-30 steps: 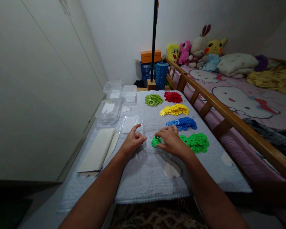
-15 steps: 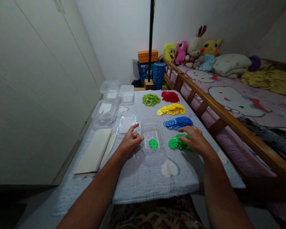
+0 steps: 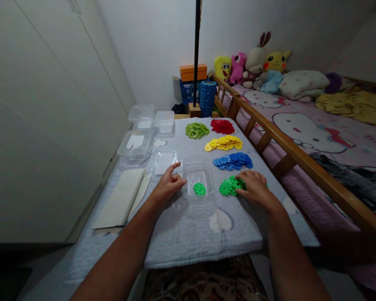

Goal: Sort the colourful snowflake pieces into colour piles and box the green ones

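A clear plastic container [image 3: 198,162] stands open on the cloth, with a green snowflake disc [image 3: 199,189] on its bottom. At its left side is my left hand [image 3: 169,184], thumb near the rim and index finger stretched out, holding nothing. My right hand [image 3: 255,186] rests over the pile of green snowflake discs [image 3: 228,186], thumb and index finger apart at its edge. The hand hides the right part of that pile. Just behind lie the blue discs [image 3: 233,161], then the yellow discs [image 3: 224,143].
Red discs [image 3: 222,126] and light green pieces [image 3: 197,130] lie at the far side. A clear lid [image 3: 158,156], stacked clear containers [image 3: 134,144] and a folded beige sheet [image 3: 120,200] are on the left. A wooden bed rail [image 3: 269,140] borders the table's right side.
My right hand has lowered onto the green pile from just above it. My left hand stays beside the container. The whole view has shifted slightly.
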Demonstrator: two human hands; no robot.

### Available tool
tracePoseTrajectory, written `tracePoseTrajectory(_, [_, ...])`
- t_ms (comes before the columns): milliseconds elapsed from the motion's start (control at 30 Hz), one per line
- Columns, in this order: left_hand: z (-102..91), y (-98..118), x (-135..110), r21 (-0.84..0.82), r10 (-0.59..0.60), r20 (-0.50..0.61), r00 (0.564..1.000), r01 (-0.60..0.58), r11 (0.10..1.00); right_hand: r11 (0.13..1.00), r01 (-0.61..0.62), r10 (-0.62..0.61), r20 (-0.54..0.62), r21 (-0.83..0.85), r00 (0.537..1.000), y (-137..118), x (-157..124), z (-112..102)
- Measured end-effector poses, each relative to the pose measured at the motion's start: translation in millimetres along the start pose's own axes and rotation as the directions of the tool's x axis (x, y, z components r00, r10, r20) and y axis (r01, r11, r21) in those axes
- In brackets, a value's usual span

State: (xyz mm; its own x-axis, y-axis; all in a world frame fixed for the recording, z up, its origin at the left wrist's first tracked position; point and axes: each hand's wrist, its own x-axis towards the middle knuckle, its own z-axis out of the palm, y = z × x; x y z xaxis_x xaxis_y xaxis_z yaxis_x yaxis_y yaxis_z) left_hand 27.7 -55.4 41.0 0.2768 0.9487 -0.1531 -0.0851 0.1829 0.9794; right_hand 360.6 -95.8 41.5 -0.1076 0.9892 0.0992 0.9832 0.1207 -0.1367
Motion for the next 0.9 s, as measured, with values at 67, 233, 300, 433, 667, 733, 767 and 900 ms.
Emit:
tracePoseTrajectory(67, [-0.2,0,0,-0.004,-0.001,0.004,1.000,0.001,1.000,1.000,0.002,-0.001,-0.009,0.024,1.000,0,-1,-4])
tracePoseTrajectory(233, [0.7,-1,0,-0.010,-0.004,0.010,1.000,0.004,1.000,0.993,0.040,-0.036,-0.041,0.110,0.999,-15,4,-23])
tracePoseTrajectory(300, [1.3,0,-1,-0.004,-0.009,0.012,1.000,0.009,1.000,0.984,0.116,-0.105,-0.084,0.136,0.991,-33,10,-32])
tracePoseTrajectory(433, [1.1,1,-1,0.012,-0.026,0.016,1.000,0.026,1.000,0.944,0.288,-0.284,-0.048,0.158,0.958,-82,25,-43])
tracePoseTrajectory(667, [-0.5,-4,2,0.000,-0.033,0.039,0.999,0.033,0.999,0.877,0.459,-0.479,0.224,0.138,0.849,-138,50,-38])
tracePoseTrajectory(733, [-0.2,-4,2,0.003,-0.043,0.042,0.998,0.042,0.999,0.879,0.457,-0.476,0.288,0.135,0.831,-143,53,-37])
tracePoseTrajectory(767, [0.0,-3,2,0.003,-0.045,0.044,0.998,0.045,0.999,0.880,0.451,-0.474,0.303,0.148,0.827,-144,54,-36])
tracePoseTrajectory(900, [1.1,0,0,0.013,-0.052,0.050,0.997,0.052,0.999,0.864,0.413,-0.473,0.184,0.289,0.862,-126,55,-37])
